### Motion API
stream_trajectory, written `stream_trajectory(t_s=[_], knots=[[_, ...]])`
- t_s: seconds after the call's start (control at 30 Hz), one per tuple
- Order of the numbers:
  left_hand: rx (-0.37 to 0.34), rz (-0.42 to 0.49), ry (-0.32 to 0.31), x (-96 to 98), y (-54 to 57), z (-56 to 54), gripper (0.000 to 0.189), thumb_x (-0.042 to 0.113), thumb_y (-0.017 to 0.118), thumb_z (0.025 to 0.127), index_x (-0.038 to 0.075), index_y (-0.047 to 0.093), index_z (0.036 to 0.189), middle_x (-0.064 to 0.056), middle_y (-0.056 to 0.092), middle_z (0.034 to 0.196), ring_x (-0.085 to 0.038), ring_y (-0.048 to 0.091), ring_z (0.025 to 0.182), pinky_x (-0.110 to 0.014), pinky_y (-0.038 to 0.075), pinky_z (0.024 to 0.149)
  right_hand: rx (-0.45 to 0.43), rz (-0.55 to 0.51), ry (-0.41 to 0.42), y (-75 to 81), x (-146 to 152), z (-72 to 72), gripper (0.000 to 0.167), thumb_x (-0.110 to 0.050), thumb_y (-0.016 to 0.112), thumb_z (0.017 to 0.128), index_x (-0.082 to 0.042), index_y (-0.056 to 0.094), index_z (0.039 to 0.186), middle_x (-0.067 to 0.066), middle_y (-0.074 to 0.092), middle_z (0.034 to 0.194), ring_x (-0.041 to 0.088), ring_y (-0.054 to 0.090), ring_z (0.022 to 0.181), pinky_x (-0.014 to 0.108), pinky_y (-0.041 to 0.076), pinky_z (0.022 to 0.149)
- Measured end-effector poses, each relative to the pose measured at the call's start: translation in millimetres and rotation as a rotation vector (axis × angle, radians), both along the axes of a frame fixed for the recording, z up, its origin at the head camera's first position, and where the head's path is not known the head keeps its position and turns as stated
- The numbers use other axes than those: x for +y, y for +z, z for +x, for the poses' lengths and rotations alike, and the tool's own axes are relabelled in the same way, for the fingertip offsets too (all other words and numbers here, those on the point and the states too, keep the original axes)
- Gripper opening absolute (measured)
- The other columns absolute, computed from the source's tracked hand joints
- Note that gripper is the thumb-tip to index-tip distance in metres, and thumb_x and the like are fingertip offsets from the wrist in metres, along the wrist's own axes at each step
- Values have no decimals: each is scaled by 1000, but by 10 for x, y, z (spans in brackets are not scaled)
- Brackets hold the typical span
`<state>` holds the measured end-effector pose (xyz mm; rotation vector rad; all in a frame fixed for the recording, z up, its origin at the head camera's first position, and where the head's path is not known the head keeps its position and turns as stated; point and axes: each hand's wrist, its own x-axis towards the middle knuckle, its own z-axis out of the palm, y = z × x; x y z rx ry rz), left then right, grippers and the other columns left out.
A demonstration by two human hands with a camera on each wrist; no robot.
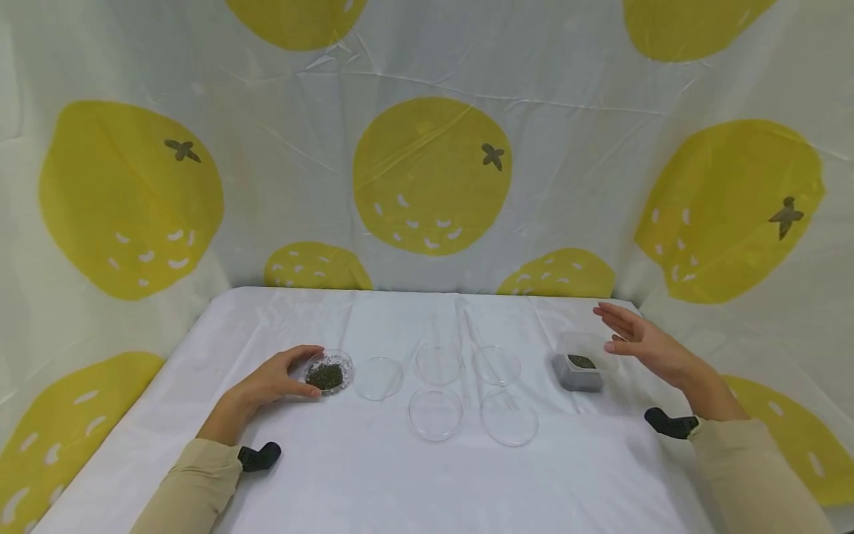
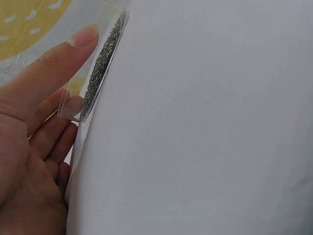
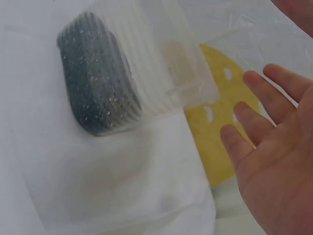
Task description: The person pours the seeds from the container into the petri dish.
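Note:
On the left of the table, my left hand grips a clear round petri dish by its sides, thumb in front and fingers behind. Dark green granules lie in that dish. In the left wrist view the granules form a low layer along the dish's bottom, and a fingertip shows through the clear wall. My right hand is held with fingers extended, just right of a clear rectangular plastic tub of dark granules. The right wrist view shows the tub's ribbed side apart from the fingers.
One clear round dish lies right beside the filled one. Several more clear dishes lie in the middle of the white-covered table. Behind and beside the table hangs a white curtain printed with yellow fruit.

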<state>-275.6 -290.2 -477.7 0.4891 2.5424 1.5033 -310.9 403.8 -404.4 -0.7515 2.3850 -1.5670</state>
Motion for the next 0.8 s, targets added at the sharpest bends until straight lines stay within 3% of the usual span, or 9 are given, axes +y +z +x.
stream_trajectory(t_s=[0.1, 0.23, 0.4, 0.5, 0.63, 0.8], knots=[[6, 3, -4, 8, 7, 3, 87, 14, 95, 74, -1, 51, 148, -22, 52, 148, -45, 25, 148, -64, 14, 118, 40, -6, 8, 82, -55, -11, 75, 5, 58, 101, 2, 16, 163, 4, 31, 165, -3, 27, 146, 11, 33, 106], [-2, 7, -4, 12, 10, 9, 88, 14, 95, 74, -1, 51, 149, -22, 52, 148, -44, 25, 148, -64, 14, 118, 68, 17, 9, 212, -166, -5, 76, 4, 62, 100, 4, 19, 162, 15, 28, 166, -1, 27, 147, 11, 31, 109], [9, 7, -15, 14, 11, 12, 87, 14, 95, 75, -2, 51, 148, -23, 52, 148, -45, 25, 148, -65, 14, 118, 59, 39, 1, 337, -323, -11, 78, 2, 66, 99, 0, 23, 163, 9, 32, 165, 3, 27, 149, 12, 32, 110], [21, 7, -10, 7, 8, 12, 86, 12, 95, 74, -2, 52, 147, -23, 53, 147, -46, 26, 147, -65, 15, 118, 70, 39, 22, 389, -442, -37, 78, 1, 67, 98, -1, 23, 163, 7, 33, 165, 14, 25, 152, 15, 32, 111], [9, 1, -2, 2, 2, 10, 87, 14, 95, 74, 0, 52, 148, -22, 52, 148, -45, 25, 148, -65, 14, 118, 74, 33, 33, 444, -631, -58, 80, 0, 69, 97, 1, 23, 163, 17, 29, 165, 33, 21, 154, 16, 32, 112], [0, -4, 6, -2, -6, 8, 87, 16, 96, 74, 1, 52, 148, -21, 50, 150, -44, 25, 148, -65, 14, 118, 50, 25, 27, 482, -880, -92, 79, -3, 70, 98, 3, 24, 161, 26, 25, 165, 42, 19, 152, 19, 33, 112]])
